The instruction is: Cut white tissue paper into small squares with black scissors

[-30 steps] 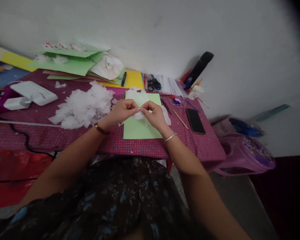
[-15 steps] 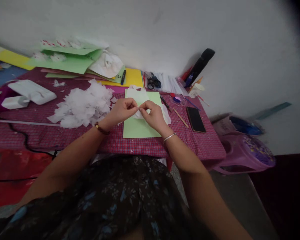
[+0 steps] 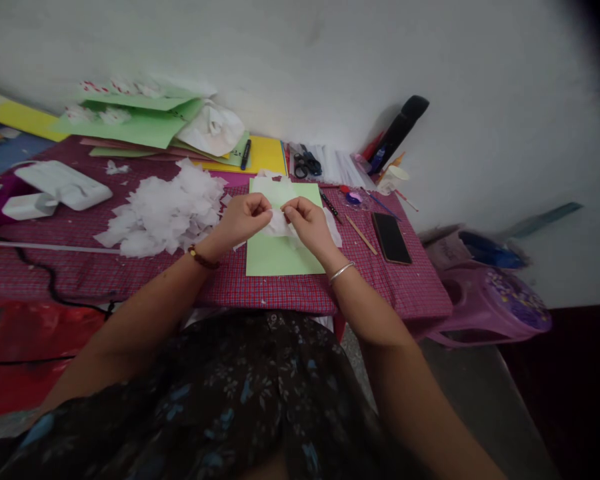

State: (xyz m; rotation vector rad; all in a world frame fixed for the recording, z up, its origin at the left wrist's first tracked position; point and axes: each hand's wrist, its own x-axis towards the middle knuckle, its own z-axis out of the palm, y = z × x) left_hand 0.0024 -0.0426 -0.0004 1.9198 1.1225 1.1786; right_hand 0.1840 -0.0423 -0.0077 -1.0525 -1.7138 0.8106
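Thin white tissue-paper piece (image 3: 279,225): between the two hands, over the middle of a pale green rectangular paper sheet (image 3: 280,261). Whether its underside touches the sheet, cannot tell.

Left hand (image 3: 247,217): thumb and forefinger drawn narrow, apparently pinching the tissue's left side. Right hand (image 3: 307,223): likewise narrow, apparently on the right side. A small gap separates the two sets of fingers; the exact grip is too small to read.

Risks, as I judge them: tissue this thin would likely tear if the hands pulled apart unevenly, or slip if one pinch loosened. The large loose heap of white tissue squares (image 3: 173,210) is just beside the left wrist; a sweep of that arm, or a draught, could scatter it.

Edges and room: sheet's near edge sits a little back from the near edge of the maroon checked-cloth-covered bench (image 3: 410,293). Easiest movement seems toward the body, over the near part of the sheet. Left side hemmed by the heap. Right side: slim tan wooden stick (image 3: 361,235), then a black flat phone (image 3: 391,238) near the bench's right edge. Beyond the sheet, black-handled scissors (image 3: 307,165); behind them, a pale grey wall (image 3: 280,73).
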